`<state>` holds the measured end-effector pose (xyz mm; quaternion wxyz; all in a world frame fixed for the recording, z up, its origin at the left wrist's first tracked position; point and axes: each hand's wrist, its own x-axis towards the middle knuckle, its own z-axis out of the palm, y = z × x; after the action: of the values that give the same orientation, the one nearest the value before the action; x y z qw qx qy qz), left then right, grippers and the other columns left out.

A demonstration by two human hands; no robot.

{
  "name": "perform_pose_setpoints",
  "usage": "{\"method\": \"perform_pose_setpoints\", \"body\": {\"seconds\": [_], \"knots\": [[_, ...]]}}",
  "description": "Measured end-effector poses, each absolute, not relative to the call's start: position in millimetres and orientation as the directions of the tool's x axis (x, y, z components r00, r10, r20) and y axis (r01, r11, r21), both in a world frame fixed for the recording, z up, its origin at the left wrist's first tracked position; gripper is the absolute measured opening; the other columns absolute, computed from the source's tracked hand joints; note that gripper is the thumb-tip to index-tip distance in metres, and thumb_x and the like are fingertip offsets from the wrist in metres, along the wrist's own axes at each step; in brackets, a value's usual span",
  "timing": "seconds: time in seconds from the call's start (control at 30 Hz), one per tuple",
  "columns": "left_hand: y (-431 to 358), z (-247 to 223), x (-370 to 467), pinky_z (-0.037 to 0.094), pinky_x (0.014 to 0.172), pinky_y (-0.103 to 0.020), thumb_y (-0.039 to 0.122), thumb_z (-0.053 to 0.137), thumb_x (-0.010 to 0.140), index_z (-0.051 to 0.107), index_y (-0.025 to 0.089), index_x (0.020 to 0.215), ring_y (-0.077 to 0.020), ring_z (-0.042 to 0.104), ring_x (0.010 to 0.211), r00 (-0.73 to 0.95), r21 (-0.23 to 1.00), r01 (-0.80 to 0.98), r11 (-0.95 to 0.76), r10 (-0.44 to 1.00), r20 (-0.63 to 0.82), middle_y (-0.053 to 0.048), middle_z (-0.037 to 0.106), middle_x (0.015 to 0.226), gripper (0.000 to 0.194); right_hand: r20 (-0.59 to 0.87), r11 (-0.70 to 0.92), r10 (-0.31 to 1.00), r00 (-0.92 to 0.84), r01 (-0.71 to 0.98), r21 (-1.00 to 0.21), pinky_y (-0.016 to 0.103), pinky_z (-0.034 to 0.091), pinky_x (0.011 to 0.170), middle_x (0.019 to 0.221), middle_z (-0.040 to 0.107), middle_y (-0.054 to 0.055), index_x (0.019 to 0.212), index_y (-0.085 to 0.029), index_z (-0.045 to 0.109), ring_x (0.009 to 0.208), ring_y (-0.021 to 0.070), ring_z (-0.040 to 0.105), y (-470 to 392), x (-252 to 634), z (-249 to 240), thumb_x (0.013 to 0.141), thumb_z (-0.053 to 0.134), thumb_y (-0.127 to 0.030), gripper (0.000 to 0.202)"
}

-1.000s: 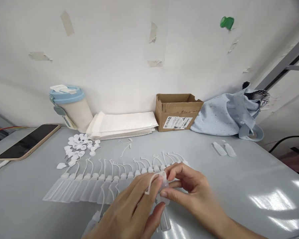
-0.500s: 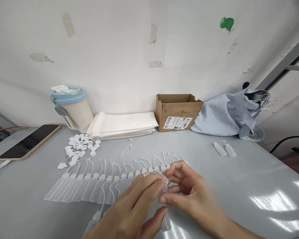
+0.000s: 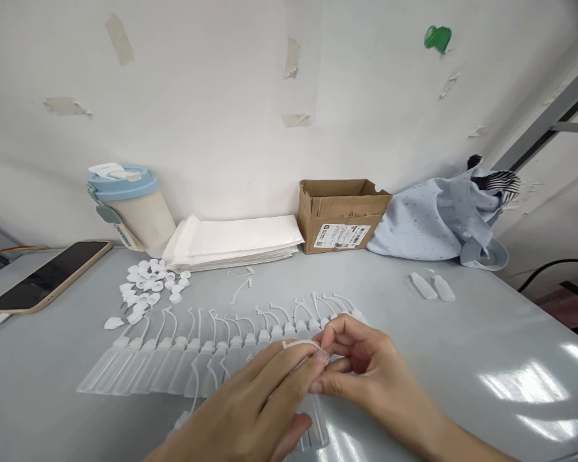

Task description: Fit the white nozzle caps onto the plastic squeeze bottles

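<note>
A clear soft plastic bottle [image 3: 320,423] stands roughly upright between my hands, its neck mostly covered by fingers. From its top a thin white curved nozzle [image 3: 299,343] points left over my left fingers. My left hand [image 3: 255,398] is closed round the bottle's upper part, index fingertip at the cap and thumb mostly hidden behind the fingers. My right hand [image 3: 366,366] pinches at the neck from the right, its thumb and fingertips close to my left fingertips. Behind them stretches a row of similar bottles [image 3: 173,362] with curved nozzles. More nozzles poke up beside my left hand.
White caps [image 3: 144,282] lie heaped at left, near a phone [image 3: 48,276] and a blue-lidded cup [image 3: 139,205]. Along the wall are white envelopes [image 3: 236,240], a cardboard box [image 3: 341,221] and a blue bag [image 3: 428,221]. Two small bottles [image 3: 433,287] and loose nozzles [image 3: 241,289] lie apart.
My left thumb has drawn down and back behind my fingers. The nozzle over my left fingers now shows more fully. The view has shifted slightly.
</note>
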<state>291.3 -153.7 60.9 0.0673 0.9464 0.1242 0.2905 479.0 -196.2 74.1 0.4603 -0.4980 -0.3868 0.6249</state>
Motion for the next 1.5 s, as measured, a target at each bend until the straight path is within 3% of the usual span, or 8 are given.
{"method": "perform_pose_setpoints", "body": {"seconds": [0.33, 0.53, 0.7, 0.87, 1.07, 1.17, 1.3, 1.5], "knots": [[-154.7, 58.9, 292.2, 0.052, 0.094, -0.026, 0.006, 0.048, 0.088, 0.052, 0.004, 0.119, -0.0194, 0.061, 0.108, 0.803, 0.304, 0.123, -0.945, 0.275, 0.529, -0.014, 0.064, 0.106, 0.032, -0.304, -0.311, 0.941, -0.147, -0.02, -0.95, 0.014, 0.045, 0.053, 0.065, 0.068, -0.007, 0.07, -0.017, 0.055, 0.054, 0.0056, 0.06, -193.8, 485.8, 78.1, 0.057, 0.086, -0.013, 0.034], [-155.9, 57.6, 291.1, 0.051, 0.096, -0.026, 0.016, 0.05, 0.092, 0.05, 0.004, 0.122, -0.0189, 0.057, 0.113, 0.748, 0.301, 0.209, -0.93, 0.35, 0.564, -0.015, 0.061, 0.115, 0.033, -0.164, -0.177, 0.98, -0.114, -0.105, -0.979, 0.017, 0.051, 0.069, 0.074, 0.073, -0.003, 0.083, -0.02, 0.067, 0.073, 0.01, 0.067, -194.1, 486.9, 75.6, 0.071, 0.079, -0.021, 0.018], [-158.7, 51.5, 289.7, 0.048, 0.1, -0.028, 0.02, 0.055, 0.092, 0.047, 0.004, 0.126, -0.0194, 0.053, 0.119, 0.687, 0.301, 0.24, -0.923, 0.381, 0.619, -0.015, 0.059, 0.12, 0.038, -0.127, -0.133, 0.991, -0.044, -0.153, -0.979, 0.018, 0.054, 0.063, 0.063, 0.07, -0.005, 0.082, -0.024, 0.072, 0.063, 0.0103, 0.066, -196.5, 486.0, 75.7, 0.071, 0.079, -0.021, 0.013], [-159.9, 52.4, 290.2, 0.049, 0.1, -0.029, 0.022, 0.057, 0.091, 0.048, 0.006, 0.123, -0.0198, 0.054, 0.117, 0.649, 0.343, 0.269, -0.9, 0.432, 0.626, -0.015, 0.059, 0.12, 0.037, 0.036, 0.036, 0.999, 0.008, -0.019, -0.999, 0.022, 0.056, 0.064, 0.083, 0.072, 0.001, 0.072, -0.023, 0.075, 0.072, 0.0138, 0.066, -197.1, 484.7, 74.7, 0.071, 0.078, -0.022, 0.003], [-160.3, 50.1, 289.5, 0.048, 0.101, -0.029, 0.029, 0.059, 0.09, 0.048, 0.008, 0.124, -0.02, 0.054, 0.119, 0.661, 0.31, 0.288, -0.906, 0.422, 0.62, -0.014, 0.06, 0.12, 0.042, 0.11, 0.111, 0.994, -0.01, 0.082, -0.99, 0.021, 0.053, 0.064, 0.081, 0.071, 0.002, 0.074, -0.023, 0.075, 0.076, 0.0144, 0.065, -197.1, 486.8, 76.3, 0.073, 0.076, -0.02, 0.004], [-163.0, 50.2, 290.8, 0.049, 0.099, -0.028, 0.03, 0.062, 0.087, 0.048, 0.008, 0.124, -0.0193, 0.057, 0.115, 0.626, 0.336, 0.25, -0.908, 0.416, 0.66, -0.014, 0.062, 0.117, 0.045, 0.057, 0.056, 0.998, -0.036, -0.03, -0.998, 0.019, 0.052, 0.068, 0.08, 0.069, -0.001, 0.073, -0.023, 0.073, 0.077, 0.0118, 0.065, -197.9, 488.0, 77.7, 0.072, 0.078, -0.018, 0.007], [-164.9, 52.4, 292.6, 0.052, 0.095, -0.028, 0.032, 0.065, 0.085, 0.047, 0.01, 0.126, -0.0195, 0.059, 0.112, 0.58, 0.383, 0.207, -0.9, 0.428, 0.693, -0.013, 0.061, 0.116, 0.049, -0.118, -0.157, 0.978, -0.174, -0.235, -0.959, 0.017, 0.051, 0.065, 0.078, 0.07, -0.004, 0.08, -0.022, 0.066, 0.068, 0.0081, 0.065, -200.1, 487.5, 78.7, 0.068, 0.081, -0.015, 0.021], [-162.4, 51.5, 292.4, 0.054, 0.094, -0.033, 0.031, 0.062, 0.087, 0.046, 0.009, 0.126, -0.0218, 0.059, 0.112, 0.62, 0.351, 0.212, -0.912, 0.403, 0.673, -0.016, 0.061, 0.115, 0.048, -0.142, -0.182, 0.975, -0.173, -0.245, -0.952, 0.019, 0.052, 0.067, 0.074, 0.069, -0.004, 0.079, -0.019, 0.063, 0.067, 0.0094, 0.065, -202.5, 485.1, 83.4, 0.064, 0.084, -0.014, 0.027]]}}
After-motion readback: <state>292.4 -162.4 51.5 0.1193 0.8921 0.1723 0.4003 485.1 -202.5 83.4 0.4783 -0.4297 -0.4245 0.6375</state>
